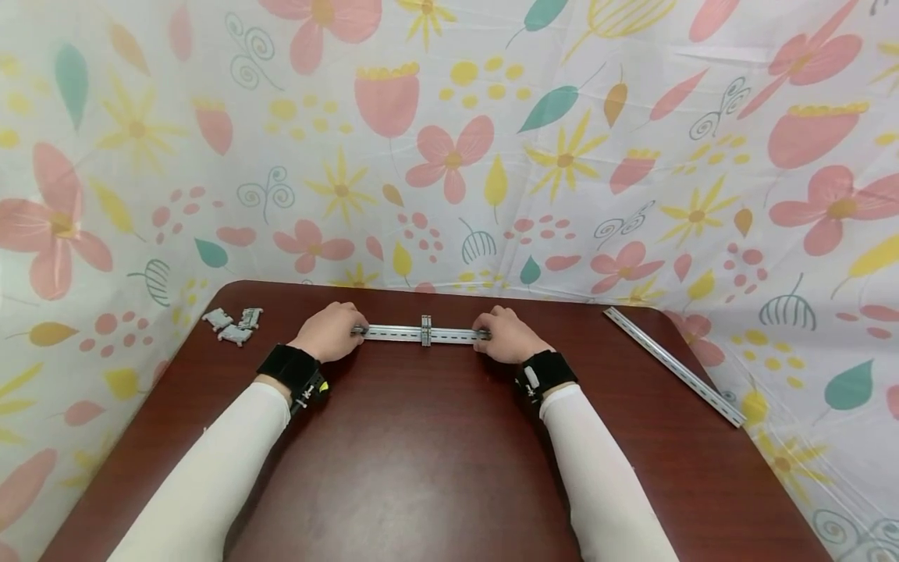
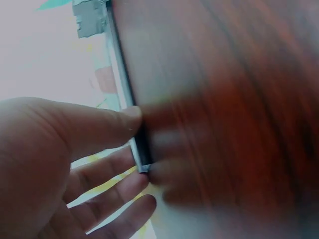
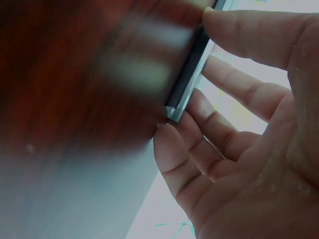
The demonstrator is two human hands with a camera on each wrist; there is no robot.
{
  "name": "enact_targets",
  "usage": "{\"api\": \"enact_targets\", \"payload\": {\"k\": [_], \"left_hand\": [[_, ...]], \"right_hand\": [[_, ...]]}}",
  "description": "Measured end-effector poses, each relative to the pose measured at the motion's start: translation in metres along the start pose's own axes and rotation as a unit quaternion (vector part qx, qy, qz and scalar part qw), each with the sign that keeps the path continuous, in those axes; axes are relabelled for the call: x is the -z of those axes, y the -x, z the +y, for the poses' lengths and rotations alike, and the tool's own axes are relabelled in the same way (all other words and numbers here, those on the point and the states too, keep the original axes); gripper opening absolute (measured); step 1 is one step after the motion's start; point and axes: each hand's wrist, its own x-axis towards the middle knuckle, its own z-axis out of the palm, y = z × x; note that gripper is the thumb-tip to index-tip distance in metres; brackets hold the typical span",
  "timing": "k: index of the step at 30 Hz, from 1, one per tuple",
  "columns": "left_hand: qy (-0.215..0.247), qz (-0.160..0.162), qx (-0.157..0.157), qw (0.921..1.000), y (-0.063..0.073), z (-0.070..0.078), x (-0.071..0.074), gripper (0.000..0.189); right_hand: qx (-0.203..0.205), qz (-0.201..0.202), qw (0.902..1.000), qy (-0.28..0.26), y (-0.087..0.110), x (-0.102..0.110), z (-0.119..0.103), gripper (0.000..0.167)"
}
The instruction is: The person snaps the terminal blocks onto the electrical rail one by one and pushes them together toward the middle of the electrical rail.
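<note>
A short slotted metal DIN rail (image 1: 393, 333) lies crosswise near the back of the table, with a grey clip-on rail piece (image 1: 425, 331) standing at about its middle. My left hand (image 1: 330, 332) pinches the rail's left end between thumb and fingers. At the opposite end, my right hand (image 1: 513, 336) grips the rail the same way. In the left wrist view the thumb presses the near edge of the rail (image 2: 119, 74), and the grey piece (image 2: 89, 22) shows farther along. The right wrist view shows the rail's cut end (image 3: 174, 112) beside the fingertips.
Three loose grey rail pieces (image 1: 235, 334) lie at the table's back left. A second, longer slotted rail (image 1: 674, 367) rests diagonally along the right side. The dark red wooden table (image 1: 421, 453) meets a flower-patterned curtain (image 1: 449, 195) at the back.
</note>
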Motion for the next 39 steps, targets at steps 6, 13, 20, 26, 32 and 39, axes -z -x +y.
{"api": "enact_targets", "payload": {"k": [6,13,20,26,32,39], "left_hand": [[-0.022,0.01,0.004,0.9997,-0.014,-0.006,-0.002,0.022],[-0.042,0.012,0.031,0.9985,-0.032,-0.006,-0.005,0.025],[-0.074,0.022,0.034,0.9964,-0.051,-0.01,-0.01,0.028],[-0.097,0.005,0.052,0.994,-0.052,0.004,0.002,0.02],[-0.113,-0.002,0.062,0.9917,-0.059,0.001,0.002,0.014],[-0.121,0.013,0.062,0.9907,-0.069,-0.009,-0.004,0.012]], "right_hand": [[-0.007,0.0,1.0,0.007,-0.015,0.002,0.0,0.031],[-0.021,0.008,0.9995,0.024,-0.032,0.001,0.007,0.031],[-0.043,0.004,0.9986,0.03,-0.046,0.001,0.014,0.034],[-0.05,-0.007,0.9982,0.031,-0.055,0.004,0.017,0.036],[-0.06,-0.008,0.9974,0.039,-0.061,0.008,0.014,0.038],[-0.066,-0.002,0.9964,0.053,-0.062,0.01,0.012,0.039]]}}
